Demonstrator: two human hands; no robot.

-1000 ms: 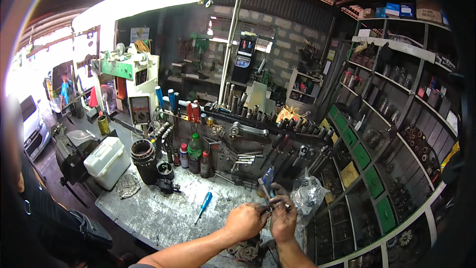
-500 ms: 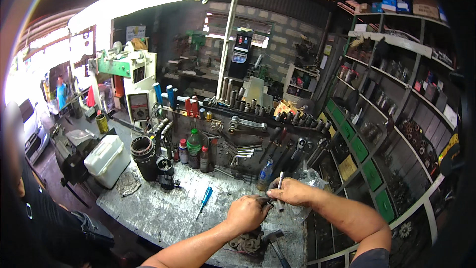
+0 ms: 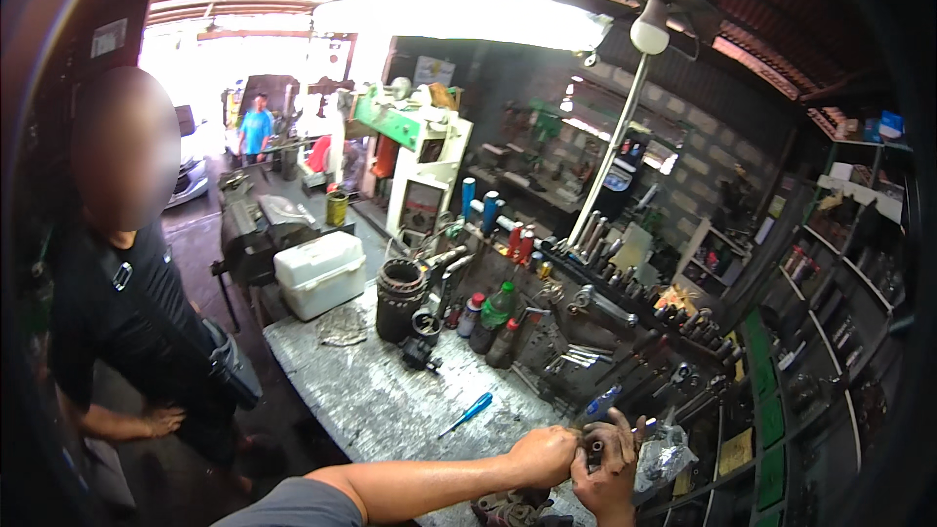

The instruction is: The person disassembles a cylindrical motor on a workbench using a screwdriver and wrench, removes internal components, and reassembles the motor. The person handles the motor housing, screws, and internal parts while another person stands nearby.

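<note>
My left hand (image 3: 547, 454) is closed at a small dark metal part (image 3: 595, 447) with a round hole, its fingertips partly hidden. My right hand (image 3: 610, 478) wraps its curled fingers round the same part, with a short silver shaft (image 3: 645, 426) showing at its upper side. Below both hands lies a greasy mechanical assembly (image 3: 510, 507). A blue screwdriver (image 3: 468, 412) rests on the metal bench left of them. A clear plastic bag (image 3: 666, 461) is just right of my right hand, and a plastic bottle (image 3: 600, 402) stands behind it.
The scuffed bench (image 3: 342, 385) holds a white case (image 3: 319, 278), black cylinders (image 3: 398, 303) and several bottles (image 3: 496, 322), backed by a tool rack. Shelving (image 3: 830, 312) runs along the right. A person in black (image 3: 127, 312) stands at the left; another person (image 3: 256, 127) is at the bright opening.
The view has swung left, showing more of the person in black. My right hand has turned from reaching sideways to upright around the part; both hands remain together.
</note>
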